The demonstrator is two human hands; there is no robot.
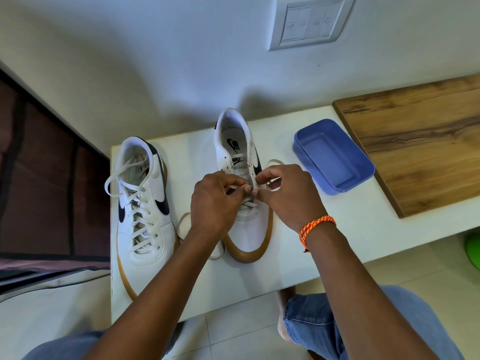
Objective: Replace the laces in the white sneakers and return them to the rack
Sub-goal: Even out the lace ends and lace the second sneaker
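Note:
Two white sneakers with dark swooshes and tan soles stand on a white table (324, 237), toes toward me. The left sneaker (142, 203) is fully laced, its lace ends loose at the top. The right sneaker (244, 229) is laced only near the toe. My left hand (215, 203) and my right hand (285, 196) meet over its eyelets, each pinching a part of the white lace (249, 203). Loose lace loops (181, 227) trail on the table on both sides of the shoe.
An empty blue plastic tub (333, 157) sits right of the shoes. A wooden board (420, 141) lies on the table's right end. A wall with a switch plate (310, 22) rises behind. A dark cabinet (46, 178) stands at the left. My knees are below the table edge.

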